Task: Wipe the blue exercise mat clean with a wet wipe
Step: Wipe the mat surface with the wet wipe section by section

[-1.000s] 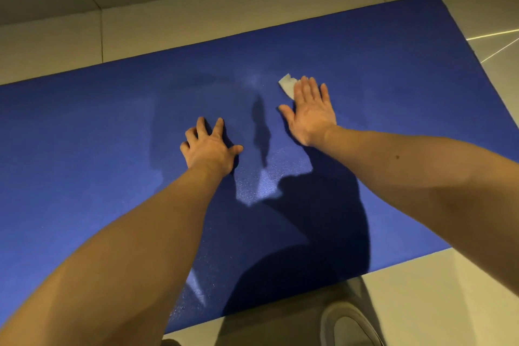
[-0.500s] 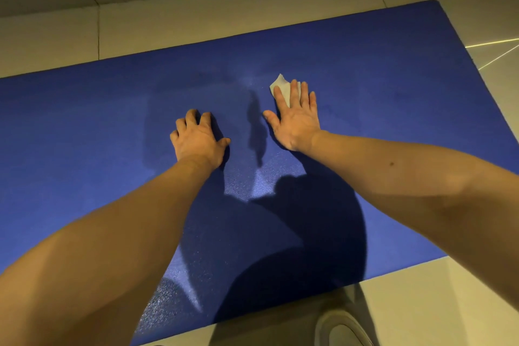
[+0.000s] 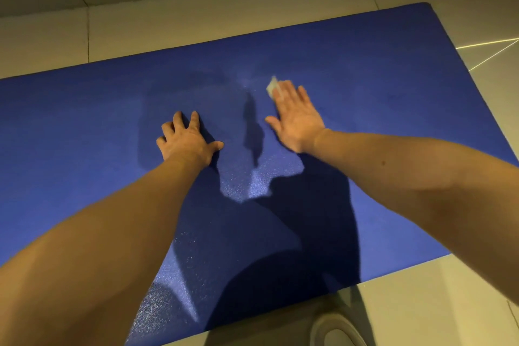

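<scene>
The blue exercise mat (image 3: 84, 121) lies flat on the tiled floor (image 3: 168, 25), and everything here is best placed against it. The wet wipe (image 3: 271, 87) sits on the mat's middle stretch, somewhat toward its far long edge. Most of it is covered by the right hand (image 3: 297, 118), so only a pale corner pokes out past the fingertips. That hand is spread flat, fingers straight and close together, palm down. It pinches nothing and simply presses the wipe onto the mat. This probably spreads the pressure over the whole cloth, so a broad strip gets cleaned with each pass rather than a thin line. The left hand (image 3: 186, 142) is planted nearer the mat's centre, well apart from the wipe. Its fingers are splayed and a little arched, the tips bear on the surface, and it holds nothing. It looks like a brace, taking the person's weight as they lean in from the mat's near edge and keeping the mat from creeping under the rubbing. A shoe (image 3: 334, 331) shows just off that near edge. A slightly darker patch around the hands may be dampness or only shadow, and I cannot tell which. Much of the mat toward both ends seems yet to be wiped.
</scene>
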{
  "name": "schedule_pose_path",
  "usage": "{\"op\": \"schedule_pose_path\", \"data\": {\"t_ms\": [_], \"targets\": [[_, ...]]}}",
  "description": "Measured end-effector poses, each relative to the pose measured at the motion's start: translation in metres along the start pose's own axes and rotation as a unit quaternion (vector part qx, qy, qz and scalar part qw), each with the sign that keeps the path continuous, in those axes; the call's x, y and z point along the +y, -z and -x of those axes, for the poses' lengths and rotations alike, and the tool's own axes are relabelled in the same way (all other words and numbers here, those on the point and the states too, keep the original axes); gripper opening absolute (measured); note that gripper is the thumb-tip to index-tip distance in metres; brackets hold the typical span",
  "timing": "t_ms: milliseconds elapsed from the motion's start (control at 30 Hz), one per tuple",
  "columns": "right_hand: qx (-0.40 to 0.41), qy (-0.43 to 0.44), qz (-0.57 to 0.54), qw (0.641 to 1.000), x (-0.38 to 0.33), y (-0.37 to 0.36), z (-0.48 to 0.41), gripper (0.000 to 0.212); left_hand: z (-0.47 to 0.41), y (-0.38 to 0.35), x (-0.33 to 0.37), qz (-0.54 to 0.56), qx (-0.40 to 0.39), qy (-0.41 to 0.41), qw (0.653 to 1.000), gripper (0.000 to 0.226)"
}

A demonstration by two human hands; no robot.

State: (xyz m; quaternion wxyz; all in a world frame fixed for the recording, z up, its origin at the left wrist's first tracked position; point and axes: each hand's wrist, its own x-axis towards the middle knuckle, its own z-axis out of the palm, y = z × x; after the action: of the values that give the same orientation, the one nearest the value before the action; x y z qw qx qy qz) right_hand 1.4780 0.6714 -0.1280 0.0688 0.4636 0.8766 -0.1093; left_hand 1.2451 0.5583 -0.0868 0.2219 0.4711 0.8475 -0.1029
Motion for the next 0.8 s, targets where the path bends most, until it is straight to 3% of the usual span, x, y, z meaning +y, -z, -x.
{"op": "schedule_pose_path", "data": {"t_ms": [100, 167, 333, 433, 500, 600, 700, 800], "targets": [[-0.023, -0.141, 0.007, 0.990, 0.019, 0.006, -0.007, 0.081, -0.001, 0.000, 0.000, 0.004, 0.002, -0.002, 1.000, 0.101], [-0.016, -0.176, -0.026, 0.984, -0.004, 0.004, -0.013, 0.083, -0.002, 0.000, -0.001, 0.003, 0.007, -0.005, 1.000, 0.101], [0.001, -0.019, -0.101, 0.995, -0.073, -0.007, -0.010, 0.081, -0.004, 0.000, -0.007, 0.006, 0.027, -0.021, 0.999, 0.093], [-0.022, 0.081, -0.032, 0.996, -0.082, -0.007, -0.013, 0.079, -0.006, -0.002, -0.009, 0.029, 0.086, -0.038, 0.995, 0.080], [-0.016, 0.116, -0.016, 0.993, -0.066, -0.002, -0.022, 0.077, -0.011, -0.001, -0.010, 0.038, 0.100, -0.042, 0.993, 0.085], [-0.006, 0.010, -0.011, 1.000, -0.032, 0.011, -0.046, 0.077, -0.018, 0.004, -0.013, 0.024, 0.067, -0.028, 0.997, 0.099], [-0.028, -0.110, -0.009, 0.994, -0.034, 0.014, -0.060, 0.080, -0.022, 0.010, -0.015, 0.016, 0.049, -0.005, 0.999, 0.101], [0.012, -0.058, -0.098, 0.993, -0.074, 0.004, -0.057, 0.082, -0.028, 0.012, -0.016, 0.030, 0.030, 0.016, 0.999, 0.099]]}}
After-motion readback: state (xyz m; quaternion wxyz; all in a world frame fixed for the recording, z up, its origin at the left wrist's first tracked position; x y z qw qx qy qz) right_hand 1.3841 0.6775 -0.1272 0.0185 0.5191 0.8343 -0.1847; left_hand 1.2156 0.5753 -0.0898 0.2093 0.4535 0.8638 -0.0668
